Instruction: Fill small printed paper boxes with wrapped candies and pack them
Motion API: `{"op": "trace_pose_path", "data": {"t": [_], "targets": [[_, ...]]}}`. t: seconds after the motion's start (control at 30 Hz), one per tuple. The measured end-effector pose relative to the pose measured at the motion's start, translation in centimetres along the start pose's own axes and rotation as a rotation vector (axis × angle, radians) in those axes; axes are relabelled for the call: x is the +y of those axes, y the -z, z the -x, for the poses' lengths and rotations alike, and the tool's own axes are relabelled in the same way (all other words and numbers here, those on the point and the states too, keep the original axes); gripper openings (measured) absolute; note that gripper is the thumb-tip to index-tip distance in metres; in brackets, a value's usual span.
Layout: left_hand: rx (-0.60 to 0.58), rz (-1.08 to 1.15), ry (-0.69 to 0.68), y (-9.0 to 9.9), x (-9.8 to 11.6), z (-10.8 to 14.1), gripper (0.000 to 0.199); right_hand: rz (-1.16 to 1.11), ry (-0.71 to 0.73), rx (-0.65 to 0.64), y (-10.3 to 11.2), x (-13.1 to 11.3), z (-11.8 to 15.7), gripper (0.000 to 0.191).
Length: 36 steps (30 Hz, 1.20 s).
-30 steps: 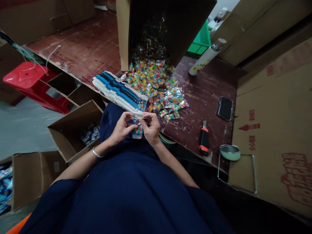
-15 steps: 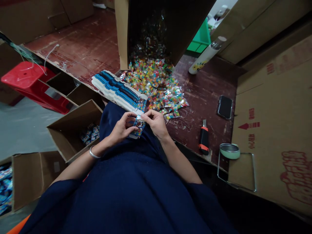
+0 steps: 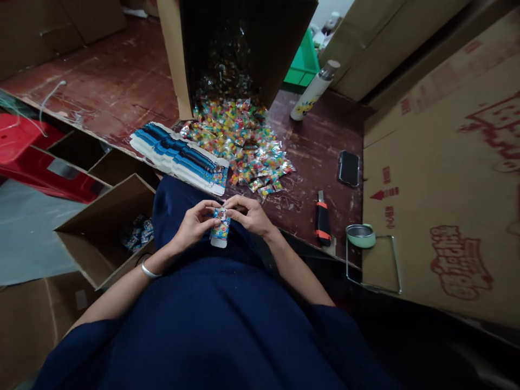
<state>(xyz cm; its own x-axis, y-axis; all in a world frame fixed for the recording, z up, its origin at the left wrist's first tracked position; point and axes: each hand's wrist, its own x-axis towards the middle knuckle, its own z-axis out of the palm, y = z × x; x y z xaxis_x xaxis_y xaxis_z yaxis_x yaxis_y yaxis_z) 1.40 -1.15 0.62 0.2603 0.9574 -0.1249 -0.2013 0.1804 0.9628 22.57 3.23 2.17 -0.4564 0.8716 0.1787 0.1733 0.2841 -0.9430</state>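
Observation:
Over my lap, my left hand (image 3: 195,226) grips the left side of a small printed box (image 3: 220,227), whose white flap hangs open at the bottom. The fingers of my right hand (image 3: 251,215) pinch the top end of the same box. Just beyond my hands, a fanned row of flat blue and white cartons (image 3: 179,157) lies along the table edge. Behind and to the right of it spreads a heap of clear packets of colourful candy (image 3: 239,141), spilling from a tipped cardboard box (image 3: 174,54).
On the red-brown table (image 3: 142,70) are a bottle (image 3: 314,91), a phone (image 3: 349,168) and a utility knife (image 3: 323,219). A green cup (image 3: 361,236) sits in a wire holder at right. An open carton (image 3: 101,233) and red stool (image 3: 20,135) are at left.
The view has shifted, so the table things appear further left. Both hands and the small box have moved away from the carton row, and more of the box's printed face shows.

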Motion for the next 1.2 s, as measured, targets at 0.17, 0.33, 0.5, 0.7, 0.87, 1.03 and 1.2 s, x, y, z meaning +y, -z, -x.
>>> {"op": "trace_pose_path", "data": {"t": [0.17, 0.33, 0.5, 0.7, 0.87, 1.03, 1.2], "targets": [[-0.144, -0.243, 0.06, 1.4, 0.1, -0.6, 0.034, 0.747, -0.071, 0.363, 5.0, 2.5, -0.9, 0.018], [-0.357, -0.723, 0.122, 5.5, 2.9, -0.6, 0.061, 1.096, -0.198, 0.268, 6.2, 5.5, -2.0, 0.016], [-0.526, -0.641, 0.28, 6.3, 3.8, -0.3, 0.031, 0.893, -0.093, 0.5, 5.5, 4.4, -1.8, 0.014], [-0.207, -0.21, 0.198, 3.3, 1.6, -1.2, 0.034, 0.227, 0.023, 0.586, 1.6, -1.5, -0.8, 0.018], [-0.131, -0.068, 0.179, 2.0, 1.2, -1.0, 0.042, 0.277, 0.081, 0.395, -1.3, -3.8, -0.5, 0.008], [-0.043, -0.027, 0.113, 1.7, 0.9, -0.8, 0.052, 0.519, 0.208, 0.281, -1.3, -3.4, -1.0, 0.011], [-0.006, -0.081, 0.022, 0.8, 0.7, -0.6, 0.055, 0.394, 0.152, 0.065, -1.7, -2.6, -0.9, 0.016]]}}
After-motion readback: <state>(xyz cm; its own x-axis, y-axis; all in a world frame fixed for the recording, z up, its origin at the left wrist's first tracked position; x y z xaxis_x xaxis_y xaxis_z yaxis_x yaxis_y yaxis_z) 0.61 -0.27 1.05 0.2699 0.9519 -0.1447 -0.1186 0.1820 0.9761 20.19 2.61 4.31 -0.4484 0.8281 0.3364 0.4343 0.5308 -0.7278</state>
